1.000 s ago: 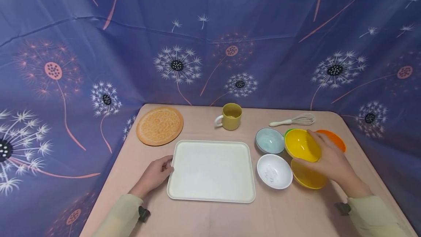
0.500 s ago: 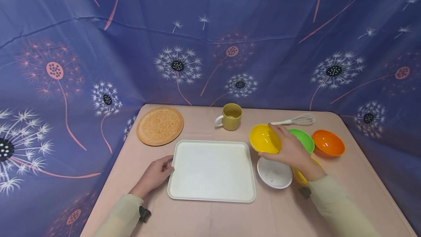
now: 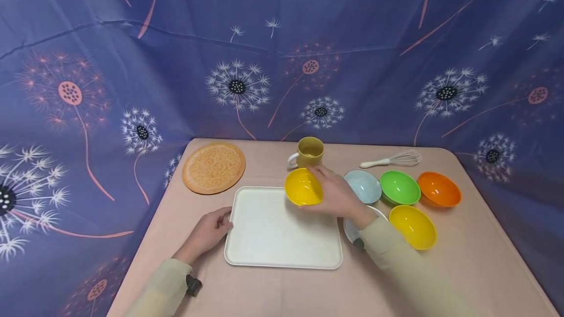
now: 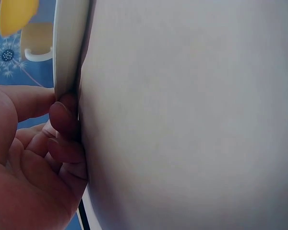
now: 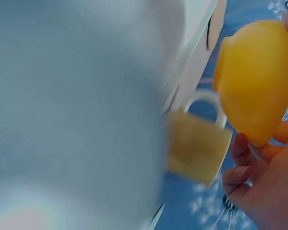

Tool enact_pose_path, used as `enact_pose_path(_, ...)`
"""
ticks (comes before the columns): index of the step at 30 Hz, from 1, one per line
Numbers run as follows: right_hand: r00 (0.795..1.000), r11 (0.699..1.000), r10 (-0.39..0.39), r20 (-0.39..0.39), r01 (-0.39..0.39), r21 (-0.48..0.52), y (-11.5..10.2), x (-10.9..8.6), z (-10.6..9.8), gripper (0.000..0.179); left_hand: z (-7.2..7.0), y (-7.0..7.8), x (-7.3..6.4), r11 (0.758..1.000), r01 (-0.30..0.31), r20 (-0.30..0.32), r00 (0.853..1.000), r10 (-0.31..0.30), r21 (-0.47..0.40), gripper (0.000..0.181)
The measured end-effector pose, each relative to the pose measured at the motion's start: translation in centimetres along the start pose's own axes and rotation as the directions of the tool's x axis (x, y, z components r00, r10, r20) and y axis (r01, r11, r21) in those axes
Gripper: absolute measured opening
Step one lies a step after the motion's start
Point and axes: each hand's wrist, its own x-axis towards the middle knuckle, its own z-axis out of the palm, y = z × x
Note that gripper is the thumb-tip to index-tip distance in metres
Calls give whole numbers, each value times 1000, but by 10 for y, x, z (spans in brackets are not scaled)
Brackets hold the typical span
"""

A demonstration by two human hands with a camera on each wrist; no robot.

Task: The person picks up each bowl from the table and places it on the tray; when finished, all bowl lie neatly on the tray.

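Observation:
My right hand [image 3: 337,193] grips a yellow bowl [image 3: 303,187] by its rim, holding it over the back right part of a white rectangular tray [image 3: 282,238]. Seen from the right wrist, the bowl [image 5: 259,72] is tilted with its foot showing, thumb on one side of the rim and fingers on the other. At the tray's left edge, my left hand [image 3: 207,233] pinches the rim. The left wrist view has the thumb against one side of the tray's rim [image 4: 67,52] and curled fingers [image 4: 65,120] at its underside.
Behind the tray stands a mustard mug [image 3: 310,153] with a white handle. Right of the tray are a light blue bowl [image 3: 362,186], green bowl [image 3: 400,187], orange bowl [image 3: 439,190], another yellow bowl [image 3: 413,226] and a partly hidden white bowl [image 3: 351,231]. A whisk [image 3: 392,160] and round board [image 3: 214,168] lie farther back.
My right hand has carried the yellow bowl leftward from among the other bowls, past the light blue one, to over the tray. The left hand has stayed at the tray's edge.

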Motion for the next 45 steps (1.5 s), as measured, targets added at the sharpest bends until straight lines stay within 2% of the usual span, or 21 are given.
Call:
enact_pose_path(9,997,999,-43,65,45,-16,-39,31,33,112,5,0,3,1000,6,22,1000,-5,-16,49)
enact_pose_path(15,994,1000,-22,103,22,-2,-56,47,54,114,7,4,5,998,52,39,998,-51,-25,52)
enact_pose_path(22,991,999,-37,126,38,-9,-71,61,72,114,6,8,7,998,64,33,997,-63,-23,53)
enact_pose_path(34,987,999,-33,160,36,-18,-89,74,93,115,7,6,6,997,80,35,996,-80,-18,55)
enact_pose_path(45,984,996,-65,168,75,-53,-98,77,98,125,1,5,0,996,84,33,996,-84,-25,56)
